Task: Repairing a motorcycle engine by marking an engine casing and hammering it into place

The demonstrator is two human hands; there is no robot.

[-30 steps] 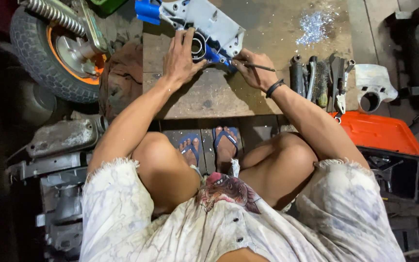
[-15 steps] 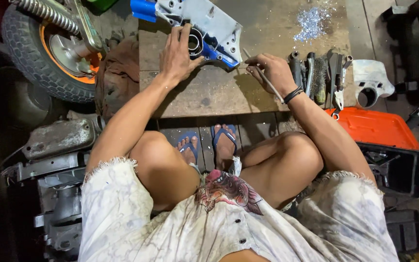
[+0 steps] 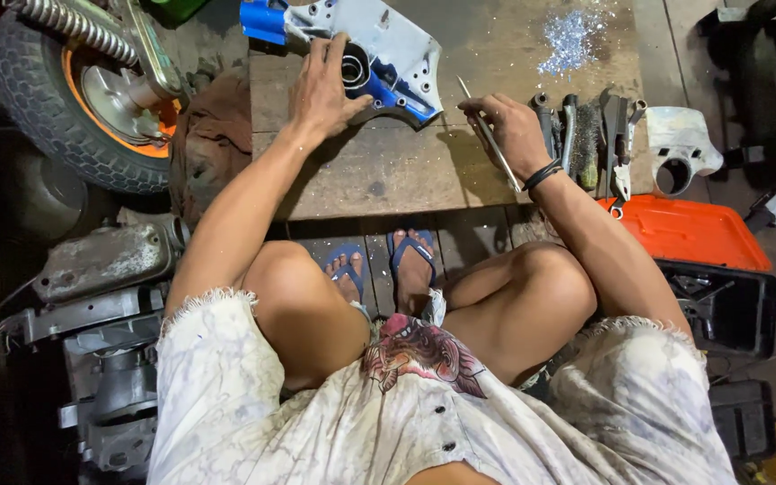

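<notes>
1. Now, from the head view: my left hand (image 3: 321,85) lies at about 11 o'clock, fingers spread wide and laid flat over the blue-and-white metal casing (image 3: 397,54). My thumb reaches toward the casing's round dark opening. The hand presses down on it rather than gripping it.
2. The casing sits at the far edge of the wooden board (image 3: 379,171), near 12 o'clock, just beyond my knees.
3. My right hand (image 3: 514,130), at about 1 o'clock, is closed round a thin metal rod (image 3: 487,135). The rod's far tip points up toward the casing but is apart from it; the near end runs back past my wrist.
4. As I judge it, this is a pause between strokes: the piece is steadied and the tool is lifted clear. Bringing the tip back calls for a firm left palm, so the casing does not slide, and a careful aim at the opening.
5. Around me are a row of hand tools (image 3: 586,135) at 2 o'clock, just beside my right hand, with a white housing (image 3: 680,148) beyond them. An orange case lid (image 3: 684,233) lies at 3 o'clock, bright metal filings (image 3: 572,36) at 1 o'clock, and a tyred wheel (image 3: 65,108) at 10 o'clock.
</notes>
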